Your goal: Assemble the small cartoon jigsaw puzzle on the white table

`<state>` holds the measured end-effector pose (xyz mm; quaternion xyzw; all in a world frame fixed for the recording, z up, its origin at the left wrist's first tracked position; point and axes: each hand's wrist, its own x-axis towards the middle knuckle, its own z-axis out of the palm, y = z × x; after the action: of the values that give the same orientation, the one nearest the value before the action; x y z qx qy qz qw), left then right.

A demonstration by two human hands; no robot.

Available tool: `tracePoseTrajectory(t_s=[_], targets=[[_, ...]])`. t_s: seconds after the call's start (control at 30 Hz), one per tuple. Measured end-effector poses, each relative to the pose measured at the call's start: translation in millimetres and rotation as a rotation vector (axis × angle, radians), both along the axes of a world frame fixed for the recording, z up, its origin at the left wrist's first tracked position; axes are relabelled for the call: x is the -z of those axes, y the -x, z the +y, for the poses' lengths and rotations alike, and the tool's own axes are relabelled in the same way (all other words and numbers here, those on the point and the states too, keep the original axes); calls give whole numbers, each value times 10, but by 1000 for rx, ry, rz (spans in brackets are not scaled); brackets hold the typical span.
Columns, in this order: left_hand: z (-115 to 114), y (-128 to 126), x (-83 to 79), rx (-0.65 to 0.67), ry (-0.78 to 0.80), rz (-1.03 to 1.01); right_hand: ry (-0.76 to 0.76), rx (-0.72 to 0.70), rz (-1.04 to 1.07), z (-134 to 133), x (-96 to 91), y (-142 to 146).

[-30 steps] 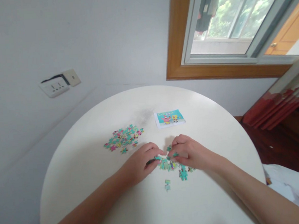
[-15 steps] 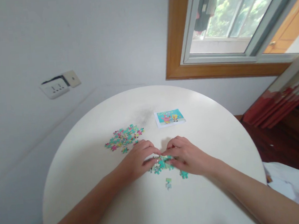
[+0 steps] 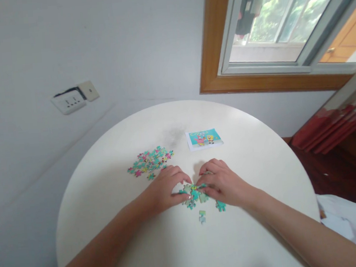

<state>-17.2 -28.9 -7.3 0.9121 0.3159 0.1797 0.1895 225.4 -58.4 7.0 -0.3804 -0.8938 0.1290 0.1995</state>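
Both my hands rest on a round white table (image 3: 119,246), fingertips meeting over a small cluster of joined teal jigsaw pieces (image 3: 195,194). My left hand (image 3: 167,188) has its fingers curled and pinched on the cluster's left side. My right hand (image 3: 221,182) is curled too, its fingertips pressing the cluster's right side. Two loose pieces lie just toward me: a pale one (image 3: 202,217) and a teal one (image 3: 221,206).
A pile of loose teal, pink and yellow pieces (image 3: 150,163) lies to the left beyond my left hand. A small cartoon picture card (image 3: 204,138) lies farther back. A wall socket (image 3: 69,102) and a wood-framed window (image 3: 269,38) are behind; red fabric (image 3: 329,124) at right.
My hands have drawn slightly closer together and toward me over the cluster, and the pieces beneath them have been pushed tighter. The view has shifted a little.
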Motion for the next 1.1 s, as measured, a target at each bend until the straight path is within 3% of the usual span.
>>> tracePoseTrajectory(t_s=[0.73, 1.1], targets=[[-19, -89, -13, -15, 29, -45, 12, 127, -55, 138, -93, -313], [-31, -132, 2, -3, -23, -61, 37, 31, -85, 2, -66, -47]])
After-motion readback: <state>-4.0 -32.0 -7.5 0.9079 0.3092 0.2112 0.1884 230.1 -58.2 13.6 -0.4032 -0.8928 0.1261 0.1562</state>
